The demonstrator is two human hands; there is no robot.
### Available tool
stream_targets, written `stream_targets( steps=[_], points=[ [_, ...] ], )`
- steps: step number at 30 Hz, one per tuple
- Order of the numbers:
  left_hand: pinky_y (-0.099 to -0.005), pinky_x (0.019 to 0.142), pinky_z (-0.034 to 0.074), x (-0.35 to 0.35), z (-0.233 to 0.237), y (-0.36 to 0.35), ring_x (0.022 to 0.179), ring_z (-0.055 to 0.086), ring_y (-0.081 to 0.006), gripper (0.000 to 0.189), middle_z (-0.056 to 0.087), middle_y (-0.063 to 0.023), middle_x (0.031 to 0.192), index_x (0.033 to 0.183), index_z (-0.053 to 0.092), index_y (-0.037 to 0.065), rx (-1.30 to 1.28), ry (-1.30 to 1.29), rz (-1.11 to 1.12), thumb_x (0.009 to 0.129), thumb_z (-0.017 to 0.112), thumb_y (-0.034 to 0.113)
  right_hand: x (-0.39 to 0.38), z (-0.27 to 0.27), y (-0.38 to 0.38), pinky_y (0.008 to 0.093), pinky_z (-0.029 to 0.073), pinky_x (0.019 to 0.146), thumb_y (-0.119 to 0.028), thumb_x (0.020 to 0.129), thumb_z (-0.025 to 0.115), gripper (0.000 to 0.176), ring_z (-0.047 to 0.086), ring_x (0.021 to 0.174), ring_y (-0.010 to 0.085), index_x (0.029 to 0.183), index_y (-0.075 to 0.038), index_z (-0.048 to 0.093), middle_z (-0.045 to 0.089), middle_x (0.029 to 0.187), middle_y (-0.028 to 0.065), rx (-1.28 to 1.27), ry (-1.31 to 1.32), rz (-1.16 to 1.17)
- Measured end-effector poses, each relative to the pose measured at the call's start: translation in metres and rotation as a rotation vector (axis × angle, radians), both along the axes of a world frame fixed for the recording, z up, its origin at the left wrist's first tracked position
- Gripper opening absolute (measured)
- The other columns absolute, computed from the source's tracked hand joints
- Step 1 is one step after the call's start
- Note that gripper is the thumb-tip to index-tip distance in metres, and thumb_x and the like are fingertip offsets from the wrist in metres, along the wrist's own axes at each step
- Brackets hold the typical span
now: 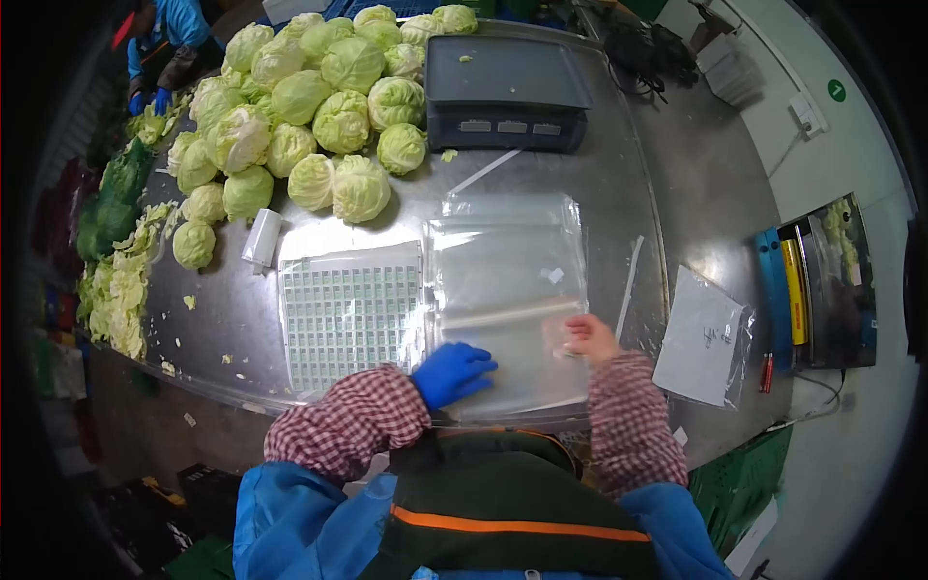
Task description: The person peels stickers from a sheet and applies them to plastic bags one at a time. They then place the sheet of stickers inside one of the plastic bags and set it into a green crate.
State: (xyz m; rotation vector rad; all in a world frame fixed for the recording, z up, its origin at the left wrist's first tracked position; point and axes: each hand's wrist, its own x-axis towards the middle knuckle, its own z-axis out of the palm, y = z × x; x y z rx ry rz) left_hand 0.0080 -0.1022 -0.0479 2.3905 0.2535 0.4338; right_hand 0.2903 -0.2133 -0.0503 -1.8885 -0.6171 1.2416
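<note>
A stack of clear plastic bags [507, 266] lies flat on the metal table in front of me. My left hand [452, 375], in a blue glove, rests on the lower left of the bags with its fingers stretched out. Over their right edge is my bare right hand [592, 338]. Its fingers are bent and smeared by motion, so whether they pinch anything does not show. A small white label [552, 276] sits higher up on the bags. Left of them lies a sheet of printed labels [353, 314] in a grid, close to my left forearm.
Many cabbages [300, 97] are heaped at the back left, beside a grey scale [507, 92]. A white roll [262, 239] stands near them. Trimmed leaves [121, 290] line the left edge. Bagged paper [703, 338] and pens [767, 373] lie right. A co-worker [169, 43] handles leaves far left.
</note>
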Motion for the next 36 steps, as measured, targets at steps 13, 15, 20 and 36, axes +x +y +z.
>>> stream_targets(
  steps=[13,15,20,36],
  points=[
    [-0.0297,0.071,0.043,-0.016,-0.002,0.136,0.078,0.057,-0.0199,0.023,0.061,-0.0100,0.084,0.093,0.061,0.006,-1.243,-0.509,0.932,0.079,0.056,0.024,0.038,-0.017,-0.095,0.0220,0.041,0.068,0.001,0.072,0.054,0.020,0.050,0.074,0.0096,0.092,-0.003,0.053,0.053,0.077,0.0018,0.211,-0.562,-0.407],
    [-0.0308,0.073,0.042,-0.072,0.013,0.178,0.081,0.055,-0.0217,0.023,0.060,-0.0098,0.084,0.094,0.060,0.006,-0.440,-0.497,1.128,0.079,0.055,0.023,0.036,-0.028,-0.118,0.0209,0.041,0.060,0.001,0.072,0.054,0.020,0.050,0.069,0.0084,0.091,-0.003,0.053,0.054,0.076,0.0017,0.090,-0.489,-0.413],
    [-0.0349,0.081,0.042,-0.188,-0.014,0.193,0.091,0.054,-0.0263,0.056,0.057,-0.0119,0.099,0.119,0.045,0.011,0.034,0.543,1.665,0.073,0.060,0.039,-0.042,-0.009,-0.076,0.0201,0.040,0.051,-0.001,0.072,0.056,0.015,0.050,0.061,0.0076,0.087,-0.002,0.053,0.055,0.074,0.0020,0.040,-0.264,-0.349],
    [-0.0257,0.077,0.038,-0.178,0.181,0.061,0.087,0.047,-0.0109,0.034,0.053,-0.0035,0.093,0.108,0.052,0.004,-0.538,-0.348,0.691,0.075,0.060,0.003,-0.269,0.185,0.168,0.0318,0.042,0.069,-0.005,0.068,0.063,0.029,0.053,0.084,0.0248,0.095,-0.002,0.054,0.054,0.086,0.0108,0.995,-0.425,0.884]
  ],
)
